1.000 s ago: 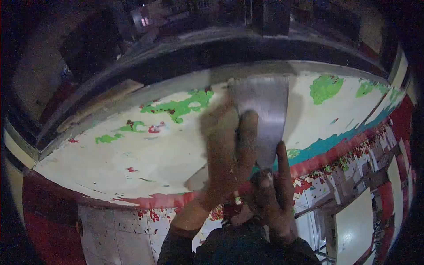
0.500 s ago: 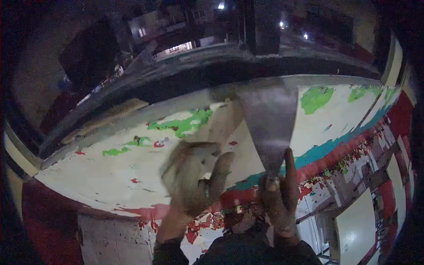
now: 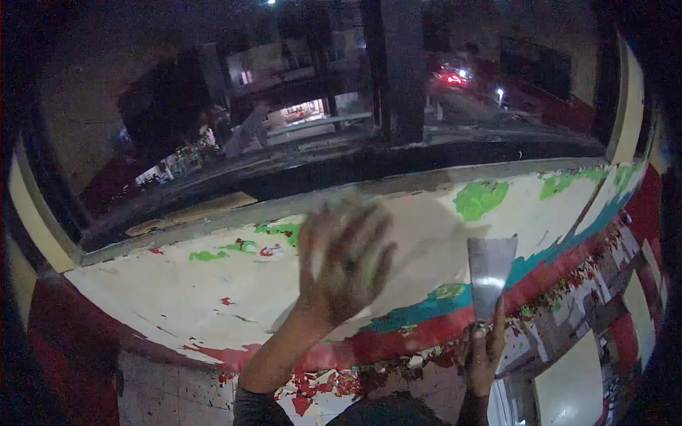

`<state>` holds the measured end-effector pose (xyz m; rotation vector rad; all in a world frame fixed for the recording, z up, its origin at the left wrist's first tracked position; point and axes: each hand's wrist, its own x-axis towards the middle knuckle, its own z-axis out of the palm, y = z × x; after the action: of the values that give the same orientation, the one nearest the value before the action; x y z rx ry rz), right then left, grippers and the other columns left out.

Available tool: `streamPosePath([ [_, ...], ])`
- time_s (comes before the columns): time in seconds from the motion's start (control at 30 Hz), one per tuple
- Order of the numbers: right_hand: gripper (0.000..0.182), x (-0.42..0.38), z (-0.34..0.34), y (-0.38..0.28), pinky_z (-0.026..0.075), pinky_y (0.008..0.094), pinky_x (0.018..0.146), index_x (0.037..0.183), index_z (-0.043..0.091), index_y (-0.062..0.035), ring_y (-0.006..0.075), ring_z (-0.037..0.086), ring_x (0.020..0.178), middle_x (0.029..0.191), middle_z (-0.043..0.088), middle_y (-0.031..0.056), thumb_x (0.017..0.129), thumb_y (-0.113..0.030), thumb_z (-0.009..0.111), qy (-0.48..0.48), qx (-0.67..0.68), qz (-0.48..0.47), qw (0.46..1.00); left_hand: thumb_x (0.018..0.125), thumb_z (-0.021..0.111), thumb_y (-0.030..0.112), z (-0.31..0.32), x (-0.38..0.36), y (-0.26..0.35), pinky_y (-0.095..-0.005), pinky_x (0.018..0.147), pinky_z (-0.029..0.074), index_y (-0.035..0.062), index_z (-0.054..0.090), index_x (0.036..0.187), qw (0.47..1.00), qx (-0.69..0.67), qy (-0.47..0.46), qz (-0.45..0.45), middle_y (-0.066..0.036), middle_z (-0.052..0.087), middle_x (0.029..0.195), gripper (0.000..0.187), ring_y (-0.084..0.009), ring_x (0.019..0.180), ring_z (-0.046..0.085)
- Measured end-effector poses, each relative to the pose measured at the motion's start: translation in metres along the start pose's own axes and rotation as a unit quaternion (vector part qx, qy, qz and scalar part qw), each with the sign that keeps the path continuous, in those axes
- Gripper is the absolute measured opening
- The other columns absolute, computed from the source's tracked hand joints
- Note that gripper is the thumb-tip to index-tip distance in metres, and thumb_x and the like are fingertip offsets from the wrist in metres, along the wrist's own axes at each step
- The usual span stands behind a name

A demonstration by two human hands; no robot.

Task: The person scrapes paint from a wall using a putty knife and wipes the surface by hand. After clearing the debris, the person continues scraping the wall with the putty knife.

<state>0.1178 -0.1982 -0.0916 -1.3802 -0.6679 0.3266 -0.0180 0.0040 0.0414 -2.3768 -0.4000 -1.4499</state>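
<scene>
My right hand (image 3: 484,348) is closed round the handle of a wide metal scraper (image 3: 490,273), its blade pointing up over the teal and red band of the sill. Over the white sill (image 3: 177,298), my left hand (image 3: 344,259) is raised with fingers apart and blurred by motion; nothing shows in it. Green paint patches (image 3: 483,200) and peeled spots mark the white surface around both hands.
A dark window (image 3: 398,78) with outside lights rises behind the sill. A tan strip (image 3: 192,213) lies along its frame. Red and white paint flakes (image 3: 320,387) cover the floor side below. Pale panels (image 3: 572,383) stand at lower right.
My right hand and the scraper have moved right and down, away from the window edge. My left hand has moved up and slightly right. The view has tilted up toward the window.
</scene>
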Motion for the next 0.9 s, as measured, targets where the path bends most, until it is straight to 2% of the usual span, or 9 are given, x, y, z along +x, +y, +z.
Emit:
streamPosePath([
  [0.1,0.061,0.002,-0.002,-0.011,0.029,0.0173,0.041,0.134,0.012,-0.0056,0.0035,0.034,0.046,0.059,0.041,-0.0023,0.085,-0.016,0.045,0.014,0.073,0.012,0.997,0.066,0.066,0.016,0.01,0.003,0.0,-0.0466,0.087,0.034,0.0109,0.059,0.096,0.999,0.019,-0.024,-0.028,-0.006,0.053,0.109,0.031,-0.0279,0.102,0.047],
  [0.13,0.06,0.01,-0.018,0.019,0.027,0.0175,0.04,0.134,0.012,-0.0057,0.0034,0.032,0.045,0.059,0.04,-0.0028,0.085,-0.017,0.045,-0.004,0.01,-0.046,0.999,0.069,0.064,0.018,0.015,-0.012,-0.005,-0.0449,0.088,0.035,0.0075,0.056,0.099,0.985,-0.06,-0.081,0.141,-0.007,0.047,0.115,0.032,-0.028,0.105,0.044],
  [0.17,0.059,0.019,-0.033,0.05,0.026,0.0177,0.039,0.134,0.013,-0.0059,0.0033,0.031,0.044,0.058,0.039,-0.0032,0.085,-0.018,0.044,-0.013,-0.051,-0.107,0.993,0.069,0.064,0.019,0.01,-0.014,-0.002,-0.0441,0.089,0.035,0.0073,0.056,0.098,0.987,-0.055,-0.069,0.135,-0.007,0.047,0.114,0.032,-0.0279,0.103,0.045],
  [0.23,0.06,0.01,-0.016,0.004,0.026,0.0187,0.04,0.134,0.013,-0.0056,0.004,0.031,0.044,0.058,0.039,-0.0035,0.085,-0.019,0.044,-0.02,0.084,0.021,0.996,0.068,0.065,0.02,0.004,-0.014,0.002,-0.0426,0.089,0.035,0.0069,0.057,0.098,0.99,-0.046,-0.045,0.123,-0.009,0.048,0.113,0.033,-0.0278,0.1,0.048],
  [0.37,0.056,0.018,-0.023,0.027,0.026,0.0198,0.04,0.133,0.015,-0.0048,0.0052,0.033,0.043,0.055,0.039,-0.0023,0.086,-0.018,0.042,-0.027,0.026,0.006,0.999,0.067,0.066,0.02,-0.021,0.026,-0.011,-0.0403,0.073,0.039,0.0056,0.058,0.088,0.993,0.091,-0.033,-0.063,-0.011,0.052,0.093,0.026,-0.0291,0.082,0.05],
  [0.47,0.055,0.022,-0.023,0.052,0.027,0.0202,0.04,0.133,0.017,-0.004,0.0055,0.034,0.043,0.055,0.039,-0.0016,0.086,-0.018,0.043,-0.051,0.093,-0.014,0.994,0.069,0.064,0.017,-0.031,0.043,-0.025,-0.0371,0.071,0.04,0.0036,0.058,0.081,0.987,-0.006,-0.145,-0.073,-0.01,0.055,0.085,0.019,-0.0284,0.08,0.051],
  [0.57,0.055,0.034,-0.012,0.042,0.029,0.0207,0.04,0.132,0.018,-0.0034,0.0059,0.035,0.043,0.055,0.041,-0.0009,0.086,-0.019,0.044,-0.071,0.007,-0.011,0.997,0.071,0.061,0.013,-0.029,0.047,-0.03,-0.0352,0.069,0.042,0.0018,0.057,0.077,0.988,-0.05,-0.137,-0.049,-0.01,0.055,0.079,0.014,-0.0282,0.077,0.052],
  [0.67,0.053,0.044,-0.005,0.006,0.039,0.02,0.05,0.132,0.019,-0.0039,0.0076,0.046,0.06,0.084,0.05,0.0069,0.085,-0.013,0.042,-0.187,0.035,0.013,0.982,0.074,0.057,0.011,-0.029,0.049,-0.031,-0.0366,0.07,0.042,0.0006,0.056,0.077,0.983,-0.08,-0.147,-0.079,-0.012,0.055,0.079,0.011,-0.03,0.076,0.052],
  [0.9,0.053,0.079,0.021,-0.009,0.042,0.0263,0.053,0.129,0.024,0.0008,0.0124,0.05,0.061,0.079,0.055,0.0096,0.083,-0.012,0.046,-0.222,0.026,-0.13,0.966,0.077,0.054,0.014,-0.033,0.048,-0.028,-0.0352,0.072,0.041,0.0027,0.057,0.085,0.976,-0.014,-0.154,-0.153,-0.013,0.056,0.081,0.014,-0.0305,0.08,0.053],
])
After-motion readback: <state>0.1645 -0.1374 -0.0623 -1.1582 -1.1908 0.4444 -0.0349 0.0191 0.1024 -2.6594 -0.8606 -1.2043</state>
